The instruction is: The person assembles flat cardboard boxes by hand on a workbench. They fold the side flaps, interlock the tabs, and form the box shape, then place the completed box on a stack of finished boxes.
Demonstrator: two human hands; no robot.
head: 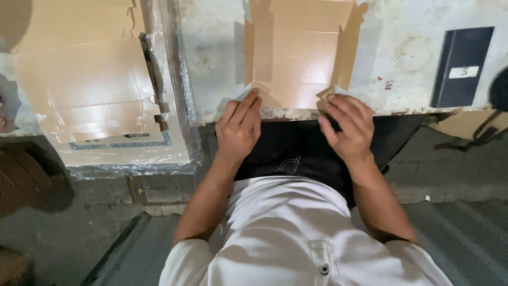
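A flat, die-cut cardboard box blank (296, 58) is laid on the worn grey table (407, 58), its near edge right at the table's front rim, directly ahead of the person. The left hand (239, 127) is spread flat, fingers extended, with the fingertips pressed on the blank's near left corner; nothing is gripped in it. The right hand (346, 124) is curled at the near right corner, where a small folded flap (325, 96) seems to be pinched or pressed; whether it is truly clasped cannot be told. The board is judged light and thin, stiff across its panels yet easily bent along the scored creases, with a dry, matt surface unlikely to slip. It is best taken by the side flaps or near corners, close to the creases, since careless force would crumple it. A plastic-wrapped stack of further blanks (95, 90) is seen at the left, and a dark folder (461, 66) at the far right.
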